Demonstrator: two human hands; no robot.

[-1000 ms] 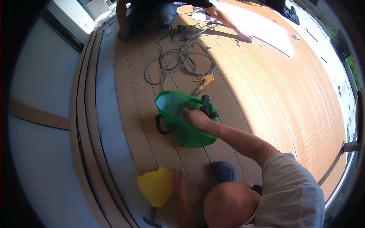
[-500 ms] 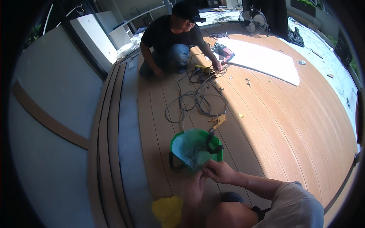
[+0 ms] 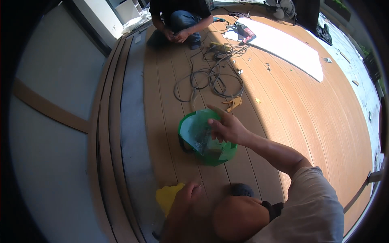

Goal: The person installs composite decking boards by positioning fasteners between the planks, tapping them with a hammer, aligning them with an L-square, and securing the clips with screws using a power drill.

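A green tub with a cut-open top (image 3: 229,153) stands on the deck boards ahead of me, with many small, thin metal pieces inside, too small to name surely. Over its right rim is my right hand (image 3: 231,128), index finger stretched out, thumb apart, nothing visible in it. My left hand (image 3: 189,193) is closed in a pinch lower down, near my knee; a tiny pale tip shows at its fingertips, too small to make out. Beside that hand lies a yellow cloth-like thing (image 3: 165,196). Just past the tub rests a yellow-orange tool (image 3: 235,103).
A co-worker (image 3: 184,24) crouches at the far end, hands together. Coiled dark cables (image 3: 208,83) spread between us. A red-and-black power tool (image 3: 246,34) sits by a white panel (image 3: 287,50). Long brown boards (image 3: 106,121) line the left, beside a wall.
My hands have parted: the right moved up over the tub, the left down toward the yellow thing. The co-worker's hand has left the cables and joined the other. My view has tilted downward.
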